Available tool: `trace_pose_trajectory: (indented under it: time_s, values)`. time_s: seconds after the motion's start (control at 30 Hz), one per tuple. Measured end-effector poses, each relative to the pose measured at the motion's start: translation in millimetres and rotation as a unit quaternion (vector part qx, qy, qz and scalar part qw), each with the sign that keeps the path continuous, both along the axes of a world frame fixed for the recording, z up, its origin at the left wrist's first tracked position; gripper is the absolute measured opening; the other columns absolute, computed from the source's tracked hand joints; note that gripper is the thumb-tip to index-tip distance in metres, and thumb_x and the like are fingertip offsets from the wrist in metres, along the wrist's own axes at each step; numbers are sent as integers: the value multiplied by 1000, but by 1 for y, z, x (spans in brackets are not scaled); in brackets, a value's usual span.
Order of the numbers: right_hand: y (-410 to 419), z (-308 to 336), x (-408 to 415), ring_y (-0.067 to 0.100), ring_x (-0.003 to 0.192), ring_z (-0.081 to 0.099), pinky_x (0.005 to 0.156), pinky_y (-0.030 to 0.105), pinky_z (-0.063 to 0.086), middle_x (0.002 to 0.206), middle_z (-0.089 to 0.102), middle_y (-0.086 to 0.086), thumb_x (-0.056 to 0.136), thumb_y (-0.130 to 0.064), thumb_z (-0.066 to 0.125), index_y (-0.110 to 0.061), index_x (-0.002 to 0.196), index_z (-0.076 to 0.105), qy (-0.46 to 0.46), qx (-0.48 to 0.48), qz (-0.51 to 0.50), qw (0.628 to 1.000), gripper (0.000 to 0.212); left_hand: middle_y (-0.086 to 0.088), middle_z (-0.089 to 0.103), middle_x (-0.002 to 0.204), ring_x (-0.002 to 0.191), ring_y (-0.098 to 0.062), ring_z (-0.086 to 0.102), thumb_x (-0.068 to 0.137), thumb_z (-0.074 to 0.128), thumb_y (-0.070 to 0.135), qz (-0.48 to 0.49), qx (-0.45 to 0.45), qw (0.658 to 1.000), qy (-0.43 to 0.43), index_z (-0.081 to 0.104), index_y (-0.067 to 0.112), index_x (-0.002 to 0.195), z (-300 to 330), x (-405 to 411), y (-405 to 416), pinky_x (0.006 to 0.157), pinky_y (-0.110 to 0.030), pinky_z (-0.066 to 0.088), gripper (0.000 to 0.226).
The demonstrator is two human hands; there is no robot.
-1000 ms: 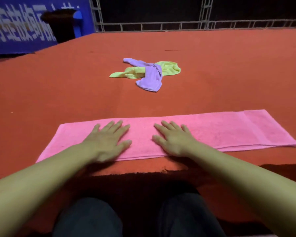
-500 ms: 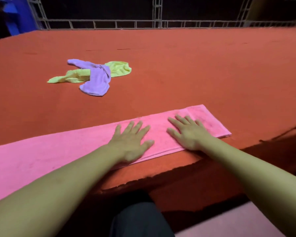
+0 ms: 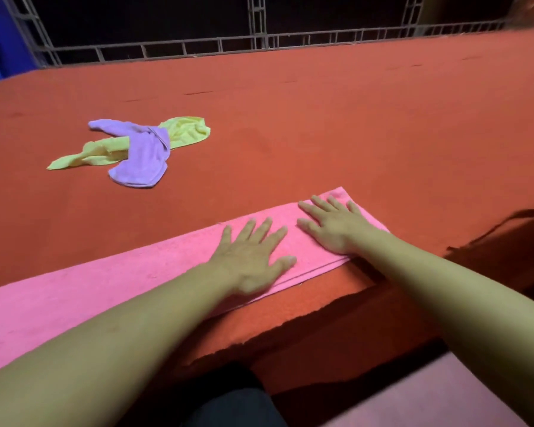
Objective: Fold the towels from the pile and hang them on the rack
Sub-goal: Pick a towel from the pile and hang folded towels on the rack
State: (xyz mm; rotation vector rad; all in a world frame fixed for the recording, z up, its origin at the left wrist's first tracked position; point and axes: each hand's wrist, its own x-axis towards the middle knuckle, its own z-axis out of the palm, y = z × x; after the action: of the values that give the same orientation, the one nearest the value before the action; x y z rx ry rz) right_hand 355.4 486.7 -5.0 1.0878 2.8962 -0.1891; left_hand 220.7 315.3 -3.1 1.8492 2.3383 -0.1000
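Here I see the left hand (image 3: 247, 257) and right hand (image 3: 336, 224) pressing flat, fingers straight, grasping nothing, on the right end of the folded pink towel (image 3: 105, 291) along the red worktop's (image 3: 352, 134) near edge; purple towel (image 3: 142, 155) overlaps yellow towel (image 3: 185, 131) farther back.

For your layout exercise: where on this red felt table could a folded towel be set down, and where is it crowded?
Free: the wide bare red felt table right of the crumpled purple cloth and yellow cloth, out to the far metal railing. Also the strip between those cloths and the long pink towel. Crowded: the near edge, where the left hand and right hand press the towel.
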Motion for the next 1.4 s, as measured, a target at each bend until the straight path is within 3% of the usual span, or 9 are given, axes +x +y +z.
trace_pose_trajectory:
  time_s: [0.2, 0.37, 0.47, 0.53, 0.67, 0.8, 1.07, 1.23, 1.4]
  values:
    - [7, -8, 1, 21, 152, -2, 120, 54, 0, 165, 0, -7, 96, -67, 15, -42, 154, 7, 7, -12, 0, 1000, 64, 10, -23, 161, 148, -20, -22, 84, 7, 80, -1, -35, 999, -3, -14, 46, 151, -6, -1, 2, 117, -60, -7, 78]
    - [8, -7, 3, 21, 152, 3, 120, 54, 2, 164, 6, -7, 97, -66, 20, -40, 154, 15, 32, -25, 5, 999, 63, 9, -13, 164, 151, -19, -14, 86, 12, 79, 7, -7, 1000, -17, -4, 43, 154, -2, 4, 1, 118, -59, -5, 79]
    - [20, -1, 5, 20, 144, 31, 116, 50, 24, 156, 36, -4, 98, -57, 36, -32, 147, 39, 145, -57, -5, 988, 55, 8, 7, 165, 151, -16, 3, 94, 21, 68, -11, 58, 998, -13, 15, 38, 155, 2, 15, 12, 120, -55, 2, 68]
    - [35, 4, 9, 26, 130, 48, 107, 47, 39, 141, 54, 0, 95, -45, 49, -30, 136, 52, 237, -33, -28, 970, 43, 6, 32, 157, 146, -17, 25, 98, 28, 58, -27, 144, 989, -25, 34, 35, 148, 6, 26, 27, 119, -47, 17, 55]
    - [72, 11, 19, 27, 115, 57, 98, 35, 43, 122, 65, 1, 91, -18, 57, -26, 124, 63, 284, -1, -72, 956, 35, 4, 60, 131, 120, -23, 51, 103, 39, 35, 45, 257, 963, -62, 53, 30, 130, 20, 27, 65, 101, -38, 39, 31]
    - [99, 7, 20, 26, 114, 55, 96, 34, 42, 120, 67, -5, 91, -17, 59, -29, 125, 62, 272, -9, -81, 959, 36, 2, 65, 126, 119, -25, 56, 100, 47, 26, 112, 251, 958, -77, 56, 29, 128, 14, 5, 92, 99, -38, 44, 29]
    - [115, -2, 9, 21, 104, 61, 92, 37, 48, 109, 69, -8, 92, -25, 61, -30, 123, 62, 212, -27, -32, 976, 31, 5, 71, 110, 110, -21, 61, 95, 60, 31, 141, 260, 950, -99, 63, 27, 116, -7, -12, 120, 93, -39, 48, 21]
    - [115, 16, 13, 13, 83, 55, 80, 24, 40, 95, 62, -8, 88, -11, 65, -23, 126, 60, 288, -53, -10, 956, 40, 9, 71, 107, 106, -19, 62, 94, 62, 35, 131, 263, 951, -100, 60, 27, 119, 0, -12, 115, 91, -36, 48, 26]
    - [98, 35, 41, 13, 66, 57, 69, 29, 49, 89, 62, -7, 89, -1, 63, -19, 129, 56, 365, -159, 16, 917, 44, 22, 66, 85, 85, -7, 65, 87, 72, 30, 129, 331, 919, -172, 62, 34, 109, 12, -4, 97, 84, -31, 52, 25]
